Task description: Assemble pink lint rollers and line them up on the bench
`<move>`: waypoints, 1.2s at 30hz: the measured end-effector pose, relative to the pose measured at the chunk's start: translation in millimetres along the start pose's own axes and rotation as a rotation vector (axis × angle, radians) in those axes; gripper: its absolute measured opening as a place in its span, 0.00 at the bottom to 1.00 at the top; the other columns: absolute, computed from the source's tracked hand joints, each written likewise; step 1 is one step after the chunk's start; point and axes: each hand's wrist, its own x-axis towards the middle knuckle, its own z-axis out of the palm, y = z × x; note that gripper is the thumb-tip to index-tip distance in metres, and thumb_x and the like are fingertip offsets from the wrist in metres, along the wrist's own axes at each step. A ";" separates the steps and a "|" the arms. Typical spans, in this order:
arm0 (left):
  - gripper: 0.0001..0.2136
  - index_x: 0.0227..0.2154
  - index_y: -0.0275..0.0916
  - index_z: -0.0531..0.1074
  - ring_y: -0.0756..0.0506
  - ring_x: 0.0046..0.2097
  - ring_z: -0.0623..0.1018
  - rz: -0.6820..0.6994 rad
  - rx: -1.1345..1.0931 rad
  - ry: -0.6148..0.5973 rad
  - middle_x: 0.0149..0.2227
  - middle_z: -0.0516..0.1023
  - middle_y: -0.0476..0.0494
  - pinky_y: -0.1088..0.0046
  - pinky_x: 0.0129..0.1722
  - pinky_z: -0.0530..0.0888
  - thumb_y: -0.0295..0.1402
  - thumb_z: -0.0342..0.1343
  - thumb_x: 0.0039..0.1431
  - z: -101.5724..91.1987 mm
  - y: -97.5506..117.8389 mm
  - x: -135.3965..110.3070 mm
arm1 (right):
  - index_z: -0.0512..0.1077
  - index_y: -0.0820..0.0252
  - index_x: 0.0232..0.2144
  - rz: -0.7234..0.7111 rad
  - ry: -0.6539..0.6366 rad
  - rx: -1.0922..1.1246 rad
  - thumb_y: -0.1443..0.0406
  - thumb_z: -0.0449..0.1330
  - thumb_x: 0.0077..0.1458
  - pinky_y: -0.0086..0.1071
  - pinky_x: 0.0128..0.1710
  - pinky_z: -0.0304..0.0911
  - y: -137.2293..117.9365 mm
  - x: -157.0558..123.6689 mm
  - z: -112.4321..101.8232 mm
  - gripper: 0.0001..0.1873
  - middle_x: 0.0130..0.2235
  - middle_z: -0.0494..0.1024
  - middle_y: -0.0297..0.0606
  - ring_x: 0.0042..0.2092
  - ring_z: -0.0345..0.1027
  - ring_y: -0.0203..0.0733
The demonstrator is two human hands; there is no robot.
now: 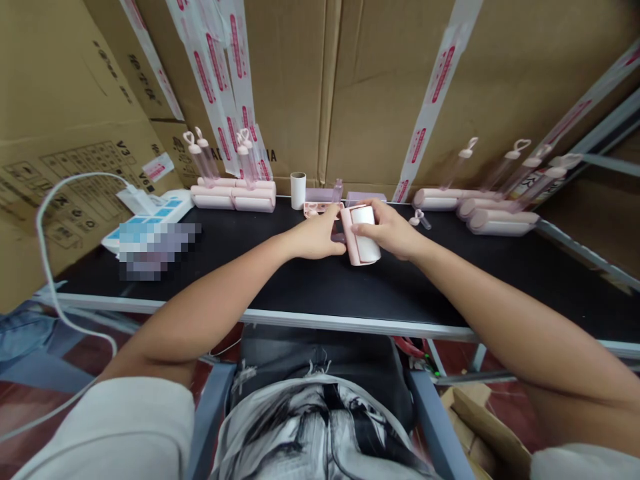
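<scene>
1. Table (320, 297), black-topped; carries all items below.
2. Pink case (352, 248) with white roll (369, 248) seated against it; held over the table's middle, nearer the back edge than the front.
3. Right hand (395, 230): clamped on case and roll, thumb across the roll.
4. Left hand (316, 235): at the case's left side, thumb and fingers parted; whether they grip anything, cannot tell.
5. White tube (298, 193): upright, by the back edge.
6. Pink rollers (212, 197): back left corner; similar group (503, 223), back right.
7. Step in hand, judged: fitting roll to case.
8. Next move calls for steady case, aligned roll.
</scene>
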 end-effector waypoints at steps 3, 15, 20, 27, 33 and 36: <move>0.26 0.58 0.41 0.64 0.43 0.51 0.83 0.184 -0.288 0.131 0.57 0.79 0.36 0.65 0.51 0.79 0.36 0.64 0.59 -5.3 -3.8 2.4 | 0.74 0.55 0.48 -0.173 -0.022 -0.111 0.53 0.78 0.47 0.38 0.43 0.70 -0.2 -0.5 -10.2 0.30 0.42 0.82 0.35 0.41 0.75 0.47; 0.12 0.32 0.43 0.62 0.44 0.37 0.71 0.656 0.146 0.270 0.35 0.71 0.45 0.64 0.39 0.69 0.37 0.62 0.61 -21.1 18.7 9.1 | 0.74 0.56 0.44 -0.584 -0.122 -0.172 0.55 0.70 0.60 0.40 0.46 0.73 0.5 -11.9 19.1 0.16 0.44 0.83 0.40 0.43 0.77 0.49; 0.14 0.30 0.43 0.61 0.46 0.33 0.67 0.644 0.107 0.157 0.31 0.67 0.50 0.66 0.38 0.65 0.38 0.64 0.59 -36.7 22.2 9.1 | 0.71 0.56 0.48 -0.632 -0.185 -0.217 0.57 0.65 0.63 0.42 0.48 0.74 6.1 -4.0 21.6 0.15 0.47 0.81 0.43 0.46 0.77 0.50; 0.17 0.27 0.42 0.61 0.48 0.34 0.65 0.552 0.097 0.035 0.30 0.66 0.52 0.68 0.37 0.61 0.38 0.67 0.52 -50.3 29.3 7.3 | 0.69 0.57 0.52 -0.679 -0.237 -0.264 0.49 0.62 0.68 0.48 0.53 0.74 8.6 0.0 24.3 0.21 0.53 0.79 0.48 0.51 0.76 0.54; 0.22 0.26 0.42 0.62 0.48 0.34 0.65 0.469 0.057 -0.069 0.30 0.68 0.52 0.69 0.36 0.58 0.46 0.71 0.47 -57.4 27.9 6.0 | 0.68 0.58 0.56 -0.647 -0.275 -0.193 0.39 0.61 0.68 0.48 0.55 0.74 8.4 -2.5 29.0 0.32 0.55 0.79 0.50 0.53 0.76 0.55; 0.23 0.27 0.42 0.63 0.48 0.34 0.65 0.397 0.006 -0.092 0.30 0.68 0.52 0.70 0.35 0.58 0.47 0.73 0.44 -59.0 24.7 5.8 | 0.67 0.58 0.58 -0.615 -0.272 -0.174 0.39 0.62 0.67 0.48 0.55 0.73 11.5 -3.0 29.7 0.34 0.56 0.79 0.50 0.54 0.76 0.56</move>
